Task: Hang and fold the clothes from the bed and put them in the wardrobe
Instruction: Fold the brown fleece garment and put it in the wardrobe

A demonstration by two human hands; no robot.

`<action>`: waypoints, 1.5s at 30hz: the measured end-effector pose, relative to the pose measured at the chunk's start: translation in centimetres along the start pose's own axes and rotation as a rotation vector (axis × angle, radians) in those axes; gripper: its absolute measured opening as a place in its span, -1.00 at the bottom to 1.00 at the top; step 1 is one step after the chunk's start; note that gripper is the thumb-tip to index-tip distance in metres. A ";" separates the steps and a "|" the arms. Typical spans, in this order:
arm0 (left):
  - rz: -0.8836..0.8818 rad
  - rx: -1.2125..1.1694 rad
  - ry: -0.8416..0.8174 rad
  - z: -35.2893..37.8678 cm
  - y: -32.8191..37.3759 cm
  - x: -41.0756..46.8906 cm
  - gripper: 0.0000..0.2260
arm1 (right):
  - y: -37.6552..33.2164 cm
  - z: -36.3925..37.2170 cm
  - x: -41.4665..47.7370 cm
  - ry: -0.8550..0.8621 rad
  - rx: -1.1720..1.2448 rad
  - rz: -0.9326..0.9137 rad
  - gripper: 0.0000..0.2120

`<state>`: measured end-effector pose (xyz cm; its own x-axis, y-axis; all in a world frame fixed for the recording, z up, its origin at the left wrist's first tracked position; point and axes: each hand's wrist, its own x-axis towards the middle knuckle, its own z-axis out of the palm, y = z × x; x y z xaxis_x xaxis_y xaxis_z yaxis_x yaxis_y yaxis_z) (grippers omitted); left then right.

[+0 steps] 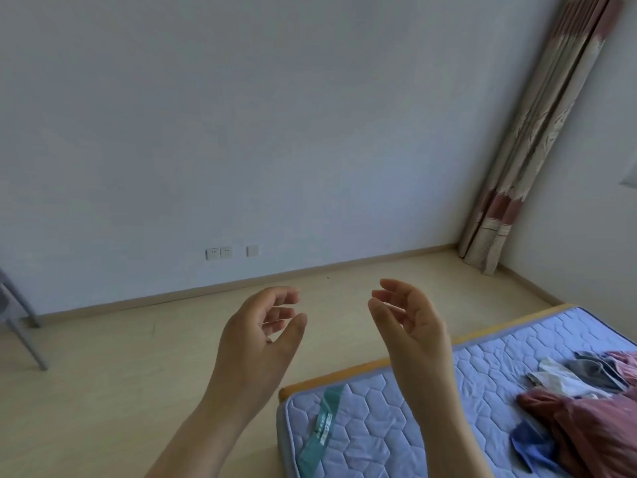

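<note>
Head view: the clothes (pixel 586 401) are seen heaped at the lower right, on the bed (pixel 379 426), well apart from both hands. A pink garment (pixel 593 432) is bunched at the front of the heap, with a grey garment (pixel 593 369) and a white piece (pixel 558 377) behind it. A blue cloth (pixel 531 446) is laid just beside the pink one. The bed's quilted lilac mattress is crossed by a teal strip (pixel 322 426) and edged by a wooden frame (pixel 344 372).

The left hand (pixel 258 336) and the right hand (pixel 410 326) are raised side by side, palms turned toward each other, over the floor (pixel 120 374) and the bed's near corner. The fingers of both are loosely curled and released; nothing is held. Beyond them, wall sockets (pixel 219 252) are set low on the white wall, a patterned curtain (pixel 537 132) is gathered in the corner, and grey chair legs (pixel 20 326) are seen at the left edge.
</note>
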<state>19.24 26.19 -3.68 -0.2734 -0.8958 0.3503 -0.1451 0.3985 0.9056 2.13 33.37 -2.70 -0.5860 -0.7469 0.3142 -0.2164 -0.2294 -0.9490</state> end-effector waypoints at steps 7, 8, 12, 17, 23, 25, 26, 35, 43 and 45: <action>0.009 -0.002 0.010 0.8 -2.3 8.3 -0.82 | 2.1 3.1 8.1 -0.013 -0.037 -0.005 -0.81; 0.008 -0.008 0.006 0.6 -2.7 9.4 -0.82 | 2.4 3.9 9.2 -0.011 -0.040 -0.002 -0.81; 0.012 -0.030 -0.005 -0.2 -5.4 14.7 -0.82 | 4.1 7.4 13.4 -0.004 -0.065 -0.004 -0.82; 0.015 -0.063 -0.040 -2.7 -9.2 22.1 -0.81 | 6.1 13.5 18.4 0.030 -0.081 -0.010 -0.81; 0.052 -0.062 -0.114 -6.4 -12.5 32.2 -0.82 | 6.9 21.3 24.9 0.080 -0.094 -0.025 -0.80; 0.064 -0.063 -0.153 -6.7 -13.5 35.2 -0.82 | 7.4 23.1 26.9 0.115 -0.099 -0.031 -0.80; 0.068 -0.057 -0.167 -6.7 -14.0 36.6 -0.81 | 7.7 23.8 27.9 0.127 -0.109 -0.027 -0.79; 0.117 -0.071 -0.274 -2.6 -17.6 48.8 -0.81 | 11.3 25.8 38.8 0.247 -0.180 -0.036 -0.80; 0.166 -0.074 -0.315 4.2 -19.1 59.9 -0.80 | 14.6 24.7 50.4 0.305 -0.159 -0.048 -0.79; 0.170 -0.097 -0.337 6.4 -19.4 62.1 -0.80 | 15.4 23.7 52.6 0.341 -0.167 -0.047 -0.80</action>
<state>-0.97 -35.96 -1.02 -0.5850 -0.6972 0.4143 0.0154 0.5012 0.8652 -13.51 -24.22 -1.40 -0.7926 -0.4809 0.3747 -0.3568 -0.1325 -0.9247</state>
